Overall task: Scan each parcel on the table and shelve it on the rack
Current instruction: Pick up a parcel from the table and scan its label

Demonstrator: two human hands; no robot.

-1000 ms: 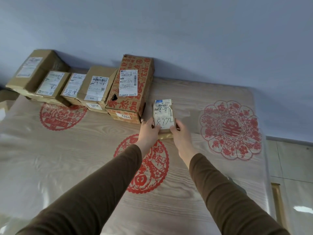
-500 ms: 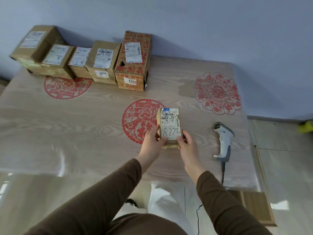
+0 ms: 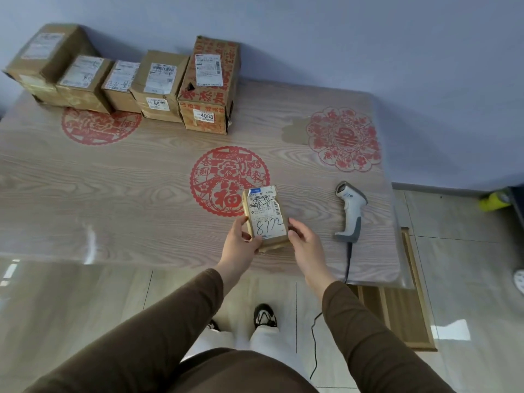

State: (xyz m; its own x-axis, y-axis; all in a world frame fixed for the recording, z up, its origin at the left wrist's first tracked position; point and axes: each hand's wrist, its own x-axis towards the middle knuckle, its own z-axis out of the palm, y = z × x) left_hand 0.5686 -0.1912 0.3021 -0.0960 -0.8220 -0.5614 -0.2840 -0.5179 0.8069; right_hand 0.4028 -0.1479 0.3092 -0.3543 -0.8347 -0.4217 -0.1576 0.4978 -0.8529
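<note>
Holding small parcel (image 3: pixel 266 215) label-up above table (image 3: pixel 113 194) front edge | left hand (image 3: pixel 241 245) fingers clamp it, right hand (image 3: pixel 304 245) fingers loosely curled beside | we keep label flat, free right for scanner (image 3: pixel 351 211)

Wood-grain desk (image 3: pixel 141 194) with three red paper-cut motifs under a clear cover, five cardboard parcels (image 3: pixel 158 86) in a touching row along its far edge, corded barcode scanner (image 3: pixel 351 211) near its right edge
</note>
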